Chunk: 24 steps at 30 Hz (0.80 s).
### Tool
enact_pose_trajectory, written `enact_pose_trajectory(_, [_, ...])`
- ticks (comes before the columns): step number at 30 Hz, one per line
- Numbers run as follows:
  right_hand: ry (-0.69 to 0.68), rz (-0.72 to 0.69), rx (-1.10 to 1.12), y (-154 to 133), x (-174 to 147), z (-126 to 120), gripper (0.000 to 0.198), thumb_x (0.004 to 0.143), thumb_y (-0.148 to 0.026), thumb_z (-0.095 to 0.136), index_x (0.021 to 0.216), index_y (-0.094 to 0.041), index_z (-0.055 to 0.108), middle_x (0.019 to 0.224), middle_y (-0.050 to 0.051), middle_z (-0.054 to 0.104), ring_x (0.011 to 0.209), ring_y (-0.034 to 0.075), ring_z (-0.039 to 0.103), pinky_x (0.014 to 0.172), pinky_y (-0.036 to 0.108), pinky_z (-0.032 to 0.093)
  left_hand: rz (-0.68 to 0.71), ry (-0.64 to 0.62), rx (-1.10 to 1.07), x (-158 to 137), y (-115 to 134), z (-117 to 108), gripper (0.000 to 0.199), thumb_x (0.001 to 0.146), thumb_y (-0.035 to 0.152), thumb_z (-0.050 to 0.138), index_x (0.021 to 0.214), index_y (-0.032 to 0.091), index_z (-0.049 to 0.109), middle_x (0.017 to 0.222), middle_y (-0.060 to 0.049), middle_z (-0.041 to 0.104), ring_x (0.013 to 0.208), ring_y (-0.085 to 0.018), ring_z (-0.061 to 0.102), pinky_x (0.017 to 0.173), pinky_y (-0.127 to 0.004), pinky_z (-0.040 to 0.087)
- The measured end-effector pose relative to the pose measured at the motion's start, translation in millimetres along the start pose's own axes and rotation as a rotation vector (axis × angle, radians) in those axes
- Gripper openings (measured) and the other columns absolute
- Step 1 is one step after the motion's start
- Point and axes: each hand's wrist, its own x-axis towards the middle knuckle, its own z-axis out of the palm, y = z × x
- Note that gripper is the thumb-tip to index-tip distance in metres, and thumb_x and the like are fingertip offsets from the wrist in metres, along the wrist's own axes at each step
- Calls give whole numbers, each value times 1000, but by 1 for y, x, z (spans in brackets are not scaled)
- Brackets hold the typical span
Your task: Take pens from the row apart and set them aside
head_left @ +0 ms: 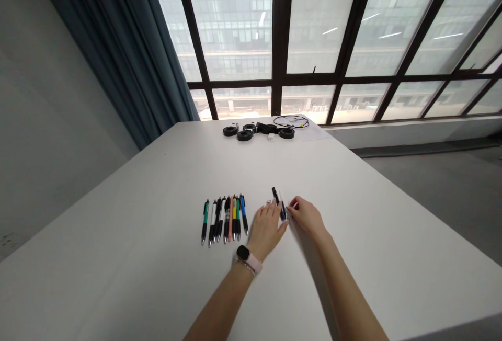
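My left hand [266, 228], with a watch [243, 252] on its wrist, lies flat with fingers stretched out at a black pen [275, 193]. The fingers partly cover this pen, which lies slanted on the white table. Close beside it is a thin pale strip [281, 198], too small to name. My right hand [308, 216] is just right of the pen, thumb and fingertips pinched together; what they hold, if anything, is hidden. Left of my left hand, several pens [226, 219] lie side by side in a row, in green, white, black, pink, yellow and blue.
On the far end of the white table [188, 168] lie several black tape-like rolls [244, 135], a dark bundle [267, 128] and a coiled black cable [292, 121]. Windows [241, 32] rise behind, with a blue curtain [129, 43] at the left.
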Motion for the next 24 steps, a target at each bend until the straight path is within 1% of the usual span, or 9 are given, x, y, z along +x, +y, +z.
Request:
enact_pose_trajectory(6, [-29, -1, -26, 0, -1, 0, 14, 83, -33, 55, 89, -20, 58, 84, 4, 69, 76, 18, 61, 60, 25, 33, 12, -7, -2, 2, 1, -2, 42, 92, 31, 43, 131, 15, 44, 137, -12, 50, 126, -26, 46, 101, -45, 39])
enact_pose_trajectory(10, [-46, 12, -32, -1, -1, 0, 14, 83, -31, 55, 91, -20, 58, 87, 4, 69, 77, 18, 62, 59, 25, 33, 17, 4, -12, 3, 1, 1, 42, 92, 30, 43, 131, 16, 44, 136, -12, 51, 126, -25, 46, 101, -45, 38])
enact_pose_trajectory(16, [-39, -3, -47, -2, -2, 0, 13, 83, -31, 56, 90, -21, 58, 88, 4, 69, 78, 18, 61, 59, 25, 33, -10, 11, -15, 3, 1, 3, 46, 92, 32, 42, 133, 13, 41, 135, -14, 52, 126, -24, 46, 103, -45, 38])
enact_pose_trajectory(20, [-30, 7, -39, 0, -1, -1, 16, 88, -33, 49, 90, -21, 58, 86, 5, 69, 77, 18, 61, 60, 25, 33, -28, -1, -12, 4, 2, 3, 46, 91, 34, 43, 131, 12, 44, 137, -15, 49, 127, -26, 45, 103, -46, 37])
enact_pose_trajectory(24, [12, 70, -48, 3, 2, -7, 21, 92, -32, 39, 93, -20, 57, 86, 6, 69, 78, 18, 61, 59, 25, 32, -20, -2, -14, 2, 2, 3, 49, 92, 39, 41, 131, 9, 43, 138, -16, 48, 128, -27, 43, 104, -45, 36])
